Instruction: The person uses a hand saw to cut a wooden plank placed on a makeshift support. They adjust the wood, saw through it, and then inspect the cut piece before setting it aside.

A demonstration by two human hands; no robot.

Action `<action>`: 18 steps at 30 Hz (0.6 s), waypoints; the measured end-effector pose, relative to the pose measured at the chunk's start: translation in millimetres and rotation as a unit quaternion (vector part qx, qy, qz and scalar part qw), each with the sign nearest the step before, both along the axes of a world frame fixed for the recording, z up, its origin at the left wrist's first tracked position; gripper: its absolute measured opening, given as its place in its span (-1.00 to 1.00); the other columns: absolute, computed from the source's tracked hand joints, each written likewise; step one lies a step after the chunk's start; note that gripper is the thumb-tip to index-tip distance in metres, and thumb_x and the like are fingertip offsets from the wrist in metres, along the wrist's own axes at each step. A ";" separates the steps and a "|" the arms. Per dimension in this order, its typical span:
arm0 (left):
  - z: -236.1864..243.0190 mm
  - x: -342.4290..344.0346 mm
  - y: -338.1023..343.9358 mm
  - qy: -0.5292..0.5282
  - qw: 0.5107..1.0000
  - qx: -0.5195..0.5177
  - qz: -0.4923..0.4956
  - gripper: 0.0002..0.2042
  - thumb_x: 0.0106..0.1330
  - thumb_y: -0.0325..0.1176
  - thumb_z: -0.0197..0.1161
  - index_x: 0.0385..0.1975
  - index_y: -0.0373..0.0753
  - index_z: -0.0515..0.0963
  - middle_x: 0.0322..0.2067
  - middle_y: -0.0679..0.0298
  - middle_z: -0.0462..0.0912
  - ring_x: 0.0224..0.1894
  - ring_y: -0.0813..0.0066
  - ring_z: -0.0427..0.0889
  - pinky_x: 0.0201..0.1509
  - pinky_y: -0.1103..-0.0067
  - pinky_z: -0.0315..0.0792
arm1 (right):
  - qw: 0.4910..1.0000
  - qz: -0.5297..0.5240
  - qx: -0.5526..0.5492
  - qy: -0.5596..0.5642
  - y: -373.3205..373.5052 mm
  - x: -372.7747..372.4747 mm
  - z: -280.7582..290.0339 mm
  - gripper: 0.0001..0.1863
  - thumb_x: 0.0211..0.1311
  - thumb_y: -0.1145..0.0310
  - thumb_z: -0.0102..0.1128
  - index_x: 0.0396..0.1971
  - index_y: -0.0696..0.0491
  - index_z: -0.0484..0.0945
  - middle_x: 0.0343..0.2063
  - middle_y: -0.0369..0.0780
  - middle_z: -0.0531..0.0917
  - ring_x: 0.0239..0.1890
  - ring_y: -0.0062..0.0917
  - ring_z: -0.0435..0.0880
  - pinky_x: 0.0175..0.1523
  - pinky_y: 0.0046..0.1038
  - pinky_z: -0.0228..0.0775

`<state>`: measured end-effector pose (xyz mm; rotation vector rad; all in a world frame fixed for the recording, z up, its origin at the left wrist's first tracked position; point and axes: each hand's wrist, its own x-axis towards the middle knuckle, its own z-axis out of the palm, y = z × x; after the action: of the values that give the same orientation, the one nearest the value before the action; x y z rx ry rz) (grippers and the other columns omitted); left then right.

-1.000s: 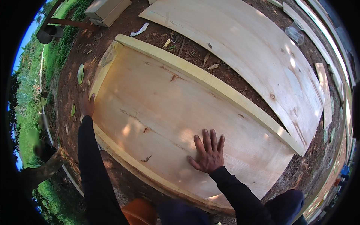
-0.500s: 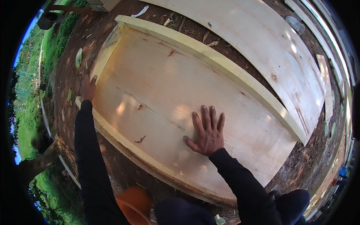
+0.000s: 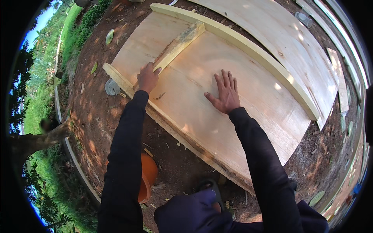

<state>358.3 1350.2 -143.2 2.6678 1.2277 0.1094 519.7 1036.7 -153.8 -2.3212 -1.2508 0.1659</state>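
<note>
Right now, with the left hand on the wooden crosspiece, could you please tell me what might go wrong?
The wooden crosspiece might skew, as the left hand grips it only toward its near end.
That hand's fingers could get pinched, being close to the near long board.
The near long board's rough, brown outer edge might give splinters if a hand slid along it.

Crosspiece (image 3: 179,46) pale yellow, dark-mottled; plywood panel (image 3: 194,110) light tan, brown-streaked; sleeves (image 3: 126,136) black; container (image 3: 149,171) orange.

Short wooden crosspiece (image 3: 177,47), across plywood panel (image 3: 210,128)
</note>
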 end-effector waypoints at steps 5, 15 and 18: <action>0.3 -11.8 -64.5 -0.023 0.998 -0.018 -0.059 -0.58 0.46 -0.02 0.27 0.02 -0.28 0.49 0.07 0.11 0.58 0.21 0.00 0.50 0.16 -0.06 0.41 | 0.988 -0.016 0.110 0.109 -109.5 -49.2 38.0 -0.35 0.27 0.13 0.38 0.26 0.16 0.45 0.43 0.10 0.30 0.49 0.10 0.22 0.50 0.04 0.16; -5.7 -0.2 -127.2 -0.083 0.989 -0.068 -0.100 -0.50 0.40 0.02 0.32 -0.23 -0.44 0.50 -0.20 -0.20 0.64 -0.08 -0.25 0.61 0.00 0.11 0.46 | 0.985 -0.168 0.034 0.036 -321.9 -88.0 42.1 -0.55 0.20 0.34 0.41 0.07 0.16 0.55 0.28 0.07 0.48 0.37 0.07 0.40 0.41 -0.01 0.31; -3.8 -1.7 -120.4 -0.071 0.985 -0.103 -0.123 -0.53 0.38 -0.06 0.36 -0.17 -0.45 0.48 -0.17 -0.20 0.62 -0.06 -0.24 0.61 0.01 0.12 0.46 | 0.982 -0.177 0.023 0.060 -325.9 -99.8 41.3 -0.52 0.19 0.35 0.41 0.10 0.17 0.53 0.28 0.08 0.47 0.36 0.08 0.40 0.41 -0.01 0.31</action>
<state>356.6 1229.8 -147.0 2.5547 0.8128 0.1241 419.9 710.7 -112.5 -2.4101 -0.7610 0.1495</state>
